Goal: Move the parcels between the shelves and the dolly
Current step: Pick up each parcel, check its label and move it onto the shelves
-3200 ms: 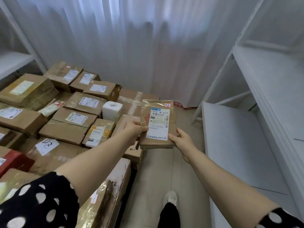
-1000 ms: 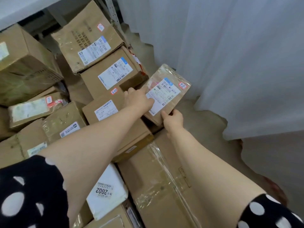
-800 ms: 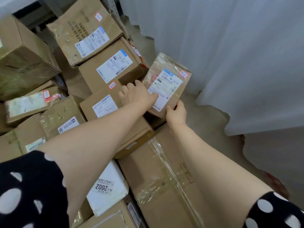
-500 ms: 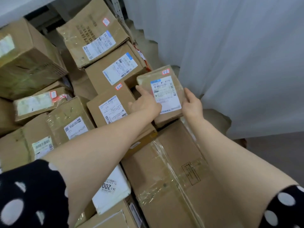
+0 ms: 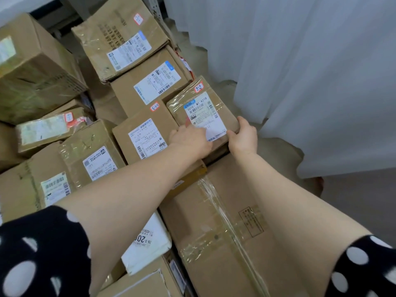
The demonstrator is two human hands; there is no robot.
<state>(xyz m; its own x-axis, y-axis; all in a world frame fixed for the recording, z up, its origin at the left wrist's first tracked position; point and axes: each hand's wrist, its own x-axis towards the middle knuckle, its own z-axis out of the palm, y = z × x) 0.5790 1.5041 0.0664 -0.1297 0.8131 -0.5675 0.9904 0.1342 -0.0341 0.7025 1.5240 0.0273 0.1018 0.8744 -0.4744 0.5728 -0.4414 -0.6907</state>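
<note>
Both sets of fingers are holding the small parcel, aren't they?

Yes. The left hand is covering the near left corner, its fingers lying over the label. The right hand is pinching the near right corner, thumb on top. Neither is letting go.

Where is that parcel sitting?

It's lying flat, label up, at the right edge of the pile. It's touching the box with the red sticker on its left and overlapping the box behind. Its near end is hanging above the big taped carton. Whether the pile is taking its full weight, I can't tell.

So how far is the job getting on?

Judging from this, one placement is nearing its end, and only the release is remaining for this parcel. Many labelled boxes are crowding the pile to the left, with a white mailer wedged beside the left arm. No dolly is showing beneath them, so I'm only guessing that one is carrying the pile.

And the shelves?

Only a white shelf edge is peeking in at the top left, and too little of it is showing to say what it's holding. The curtain is hanging on the right. How many parcels are waiting to be moved, I can't tell.
</note>
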